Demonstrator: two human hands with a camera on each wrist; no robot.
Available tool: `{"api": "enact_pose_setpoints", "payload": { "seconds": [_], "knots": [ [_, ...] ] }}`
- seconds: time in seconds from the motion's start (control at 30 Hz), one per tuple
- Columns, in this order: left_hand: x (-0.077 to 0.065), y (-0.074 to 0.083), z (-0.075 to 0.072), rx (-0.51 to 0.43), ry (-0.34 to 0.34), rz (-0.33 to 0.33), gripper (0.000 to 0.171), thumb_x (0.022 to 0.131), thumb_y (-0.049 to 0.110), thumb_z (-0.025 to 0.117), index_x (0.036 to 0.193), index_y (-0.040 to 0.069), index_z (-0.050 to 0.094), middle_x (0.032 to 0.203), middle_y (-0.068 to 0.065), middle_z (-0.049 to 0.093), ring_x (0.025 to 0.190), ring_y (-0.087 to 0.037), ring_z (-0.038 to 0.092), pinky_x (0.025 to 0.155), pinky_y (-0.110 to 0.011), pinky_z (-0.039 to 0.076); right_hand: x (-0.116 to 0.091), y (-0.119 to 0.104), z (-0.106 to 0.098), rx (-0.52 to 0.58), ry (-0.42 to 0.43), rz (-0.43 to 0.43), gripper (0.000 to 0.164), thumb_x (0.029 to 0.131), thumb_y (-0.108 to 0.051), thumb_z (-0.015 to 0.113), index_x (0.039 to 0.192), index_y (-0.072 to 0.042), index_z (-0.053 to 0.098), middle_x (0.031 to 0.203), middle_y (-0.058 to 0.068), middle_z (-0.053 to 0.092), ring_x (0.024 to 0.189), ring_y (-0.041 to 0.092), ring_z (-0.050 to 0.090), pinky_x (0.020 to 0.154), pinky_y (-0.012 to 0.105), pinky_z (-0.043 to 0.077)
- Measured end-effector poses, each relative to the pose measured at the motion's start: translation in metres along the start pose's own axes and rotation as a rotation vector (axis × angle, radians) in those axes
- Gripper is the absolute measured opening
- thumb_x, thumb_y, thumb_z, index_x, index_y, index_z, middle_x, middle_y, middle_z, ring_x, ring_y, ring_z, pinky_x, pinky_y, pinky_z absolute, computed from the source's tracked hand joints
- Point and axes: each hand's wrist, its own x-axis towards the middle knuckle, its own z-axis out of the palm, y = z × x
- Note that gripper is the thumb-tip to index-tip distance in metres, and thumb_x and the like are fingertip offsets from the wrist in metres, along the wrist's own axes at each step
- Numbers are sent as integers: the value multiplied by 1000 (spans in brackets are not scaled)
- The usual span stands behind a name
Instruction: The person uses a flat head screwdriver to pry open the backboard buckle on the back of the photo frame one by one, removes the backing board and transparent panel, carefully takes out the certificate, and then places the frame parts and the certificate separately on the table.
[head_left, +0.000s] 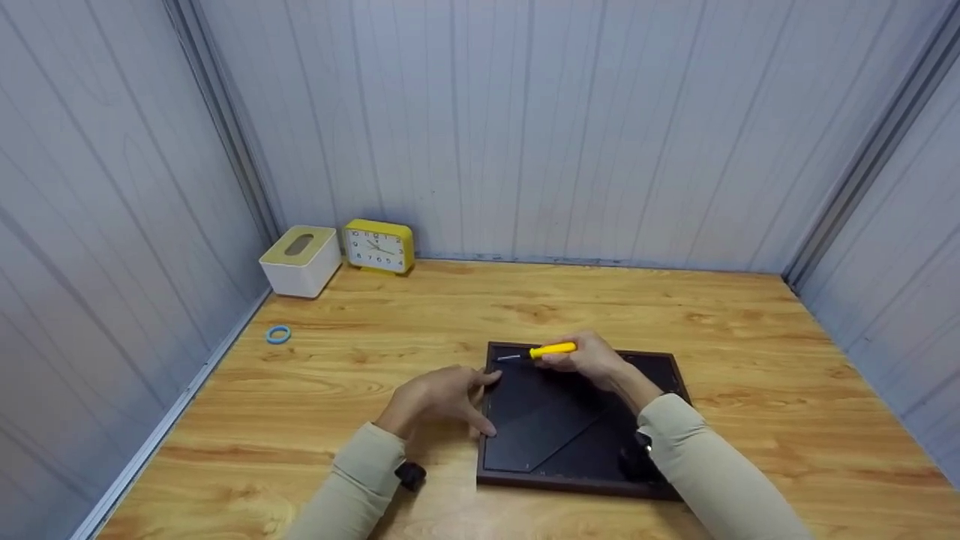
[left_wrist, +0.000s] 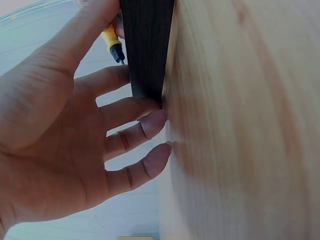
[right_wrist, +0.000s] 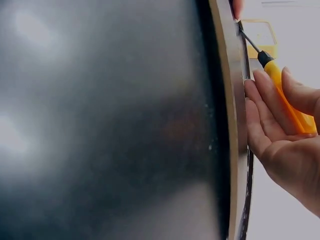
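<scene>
A picture frame (head_left: 570,420) lies back side up on the table, its dark rim round a black backing board with a diagonal seam. My right hand (head_left: 589,356) grips the yellow handle of a screwdriver (head_left: 553,349) above the frame's far side. The shaft points left, its tip at the far left corner of the backing. At the frame's left edge, my left hand (head_left: 446,394) rests with thumb and index finger over the rim. In the left wrist view its other fingers (left_wrist: 137,172) reach down beside the frame's outer side, loosely bent and spread, some fingertips at the tabletop.
Back left on the wooden table (head_left: 337,390) stand a white tissue box (head_left: 307,270) with a yellowish lid and a yellow clock (head_left: 379,247). A blue ring (head_left: 278,334) lies in front of the box. Pale panel walls (head_left: 480,135) enclose the table's back and sides.
</scene>
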Motion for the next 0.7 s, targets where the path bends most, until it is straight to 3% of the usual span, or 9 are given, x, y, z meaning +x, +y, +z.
{"api": "enact_pose_setpoints", "payload": {
  "seconds": [0.2,0.33,0.5,0.57,0.63,0.7],
  "knots": [
    [-2,-1,-1,-13,-12,6,97,75,50,84,154,15,39,158,5,35,54,-12,30,57,-27,34,3,-7,5,-34,2,21,36,96,0,65,130,11,60,113,23,70,106,34,68,91,40,54],
    [-4,-2,-2,-7,-16,13,95,76,50,84,153,14,41,157,8,35,58,-13,33,60,-27,36,4,-24,14,-134,1,-9,33,96,-1,65,127,10,63,109,19,71,101,32,70,88,40,56],
    [-2,-3,-2,6,-15,14,97,75,52,83,154,15,39,156,4,37,60,-12,39,62,-26,39,8,-66,41,-486,7,-101,18,96,-9,66,108,2,75,97,9,72,82,23,68,74,35,57],
    [-1,-2,-2,3,-20,19,98,76,52,84,154,15,38,142,1,57,57,-10,38,60,-26,38,12,-82,55,-630,22,-108,14,94,-11,66,95,-1,76,83,3,69,67,16,61,61,29,51],
    [0,-1,-2,4,-23,22,98,76,51,83,154,14,37,111,1,71,56,-9,38,59,-25,37,18,-96,68,-735,22,-106,21,93,-11,66,74,-4,70,63,-3,58,51,10,47,49,24,40],
    [0,0,-2,-6,-33,19,99,76,50,84,155,14,36,78,3,66,54,-8,38,57,-25,35,22,-106,78,-792,2,-94,36,93,-11,65,58,-9,56,52,-7,42,43,7,33,43,23,29]
  ]
}}
